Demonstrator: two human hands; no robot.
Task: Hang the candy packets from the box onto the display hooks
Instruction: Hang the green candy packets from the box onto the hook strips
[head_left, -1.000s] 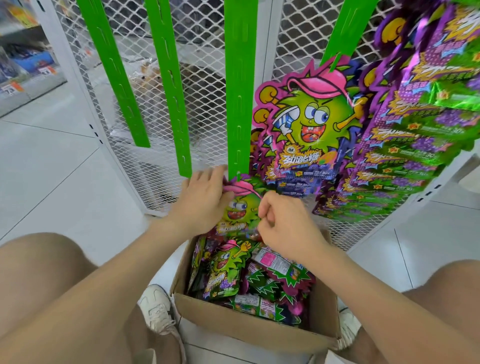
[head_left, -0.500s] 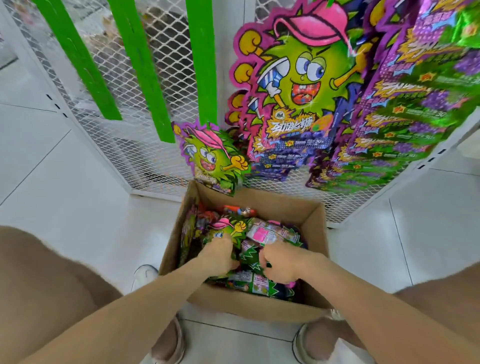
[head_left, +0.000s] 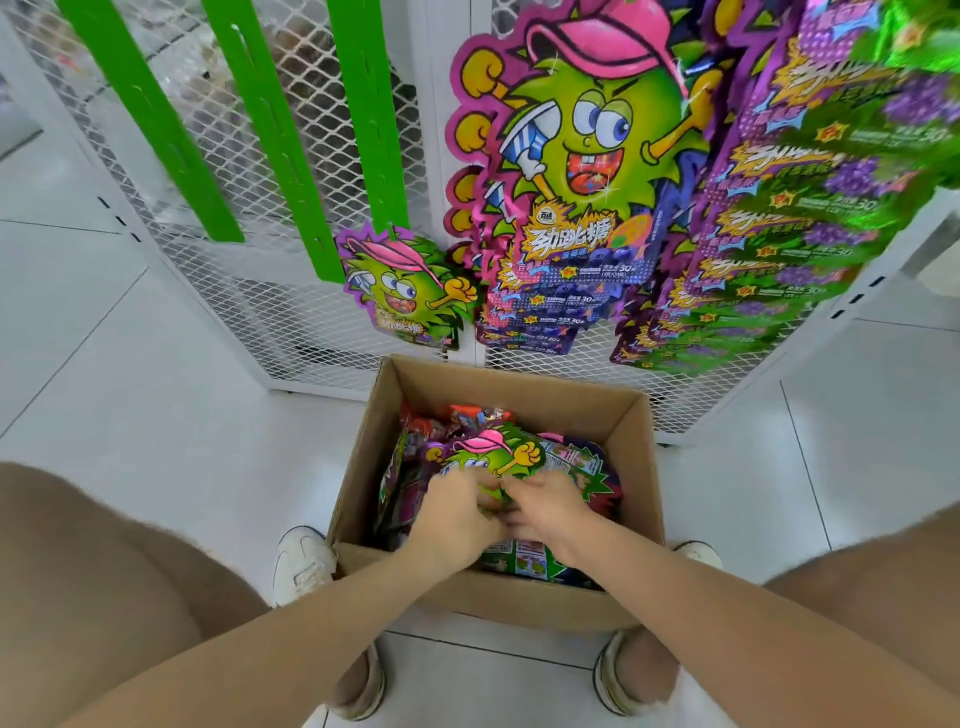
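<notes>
An open cardboard box (head_left: 519, 387) stands on the floor between my feet, filled with several candy packets. My left hand (head_left: 457, 514) and my right hand (head_left: 545, 509) are both down inside it, side by side, gripping one green-and-pink packet (head_left: 493, 454) whose top sticks up above my fingers. One small packet (head_left: 402, 288) hangs from the bottom of the third green strip (head_left: 374, 119). To its right hangs a column of packets with a large one (head_left: 582, 156) in front.
Two more green hanging strips (head_left: 150, 119) (head_left: 275, 140) lean on the white wire-mesh rack (head_left: 291, 322). Stacked purple-and-green packets (head_left: 810, 208) hang at the right. White floor tiles surround the box; my white shoes (head_left: 304, 561) flank it.
A second ago both hands were up at the strip hanging a packet. That packet now hangs alone, and both hands have dropped into the box and closed on another packet.
</notes>
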